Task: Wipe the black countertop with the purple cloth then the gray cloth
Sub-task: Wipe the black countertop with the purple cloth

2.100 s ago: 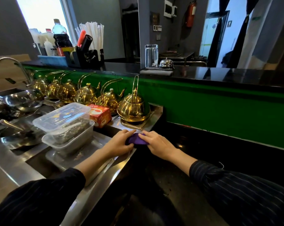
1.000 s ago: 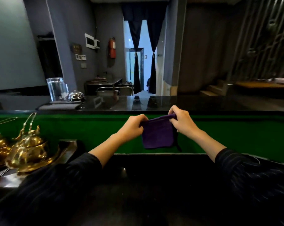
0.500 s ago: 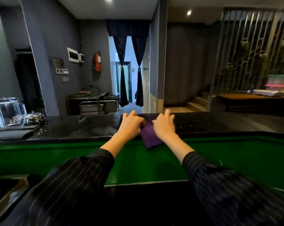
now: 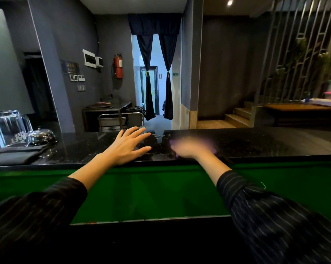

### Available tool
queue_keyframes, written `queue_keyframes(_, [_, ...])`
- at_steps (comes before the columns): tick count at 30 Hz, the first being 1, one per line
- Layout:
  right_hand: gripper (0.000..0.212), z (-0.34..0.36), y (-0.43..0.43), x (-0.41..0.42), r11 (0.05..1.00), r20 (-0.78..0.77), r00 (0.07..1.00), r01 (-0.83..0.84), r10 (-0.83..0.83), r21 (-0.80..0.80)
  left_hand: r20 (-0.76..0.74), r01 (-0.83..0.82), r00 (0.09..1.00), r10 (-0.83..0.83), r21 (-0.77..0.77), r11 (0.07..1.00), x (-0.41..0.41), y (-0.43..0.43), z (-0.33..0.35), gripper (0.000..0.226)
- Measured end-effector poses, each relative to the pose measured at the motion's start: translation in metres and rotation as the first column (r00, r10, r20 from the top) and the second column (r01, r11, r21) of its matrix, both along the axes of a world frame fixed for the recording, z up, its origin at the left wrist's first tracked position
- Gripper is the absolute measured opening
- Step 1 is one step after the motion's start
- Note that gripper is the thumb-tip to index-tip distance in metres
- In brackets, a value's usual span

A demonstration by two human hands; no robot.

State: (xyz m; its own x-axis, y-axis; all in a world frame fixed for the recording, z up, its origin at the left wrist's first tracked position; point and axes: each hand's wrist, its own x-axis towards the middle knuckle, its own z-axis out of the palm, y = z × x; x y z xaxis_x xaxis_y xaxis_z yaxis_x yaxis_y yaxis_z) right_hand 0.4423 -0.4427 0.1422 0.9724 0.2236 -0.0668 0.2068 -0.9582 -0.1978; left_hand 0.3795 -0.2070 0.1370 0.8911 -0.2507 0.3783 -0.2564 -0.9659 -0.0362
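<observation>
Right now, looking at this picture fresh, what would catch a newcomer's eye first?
First, two hands reaching over the black countertop: the left hand with fingers spread straight, and the right hand, blurred, with the purple cloth showing under it. Next comes the bright green panel below the counter's edge. At the far left lies the folded gray cloth, beside a clear glass and a metal bell.
</observation>
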Motion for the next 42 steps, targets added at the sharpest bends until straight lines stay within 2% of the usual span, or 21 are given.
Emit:
queue_keyframes(2, [0.072,-0.001,0.001,0.018,1.000,0.016,1.000,0.014,-0.014,0.006,-0.080,0.008,0.997,-0.007,0.019,1.000,-0.005,0.020,-0.002,0.099])
queue_keyframes(5, [0.065,-0.001,0.006,0.045,0.998,0.028,0.998,0.057,-0.057,-0.007,-0.145,0.050,0.988,-0.057,-0.050,0.997,-0.013,0.035,-0.004,0.097])
queue_keyframes(8, [0.067,0.001,0.015,0.066,0.995,0.019,0.996,0.092,-0.092,-0.024,-0.158,0.123,0.979,-0.131,-0.061,0.991,-0.017,0.034,-0.005,0.095])
queue_keyframes(11, [0.071,0.001,0.026,0.081,0.993,0.013,0.993,0.114,-0.113,-0.034,-0.213,0.129,0.967,-0.139,-0.062,0.990,-0.018,0.032,-0.003,0.100])
queue_keyframes(20, [0.084,0.000,0.074,0.113,0.997,-0.061,0.997,-0.050,0.046,-0.067,-0.252,0.079,0.964,-0.084,-0.033,0.996,-0.014,0.031,-0.003,0.102])
queue_keyframes(23, [0.060,0.000,0.094,0.111,0.989,-0.068,0.989,-0.136,0.132,-0.060,-0.254,0.066,0.965,-0.072,-0.029,0.997,-0.016,0.029,-0.002,0.106])
queue_keyframes(26, [0.060,0.006,0.105,0.095,0.975,-0.083,0.972,-0.221,0.219,-0.009,-0.252,0.060,0.966,-0.066,-0.029,0.998,-0.017,0.027,-0.002,0.109])
queue_keyframes(30, [0.047,0.009,0.097,0.096,0.975,0.006,0.979,-0.205,0.206,0.086,-0.243,0.060,0.968,-0.068,-0.040,0.997,-0.017,0.027,-0.002,0.112])
queue_keyframes(32, [0.040,0.012,0.093,0.098,0.980,0.066,0.981,-0.188,0.184,0.061,-0.217,0.059,0.974,-0.068,-0.047,0.997,-0.018,0.026,-0.003,0.102])
queue_keyframes(34, [0.039,0.015,0.097,0.103,0.972,0.088,0.969,-0.229,0.232,-0.046,-0.172,0.062,0.983,-0.069,-0.044,0.997,-0.019,0.026,-0.003,0.092])
queue_keyframes(36, [0.039,0.014,0.104,0.113,0.970,0.106,0.966,-0.229,0.237,-0.077,-0.147,0.057,0.987,-0.061,-0.030,0.998,-0.021,0.025,-0.002,0.091])
queue_keyframes(37, [0.037,0.013,0.110,0.122,0.971,0.113,0.965,-0.227,0.235,-0.079,-0.142,0.053,0.988,-0.056,-0.020,0.998,-0.022,0.025,-0.002,0.094])
queue_keyframes(39, [0.034,0.010,0.122,0.128,0.975,0.118,0.969,-0.222,0.218,0.023,-0.128,0.038,0.991,-0.038,-0.001,0.999,-0.023,0.025,-0.002,0.102])
queue_keyframes(42, [0.040,0.017,0.138,0.112,0.942,0.084,0.938,-0.335,0.335,-0.023,-0.043,0.006,0.999,-0.004,0.050,0.999,-0.018,0.027,-0.006,0.112])
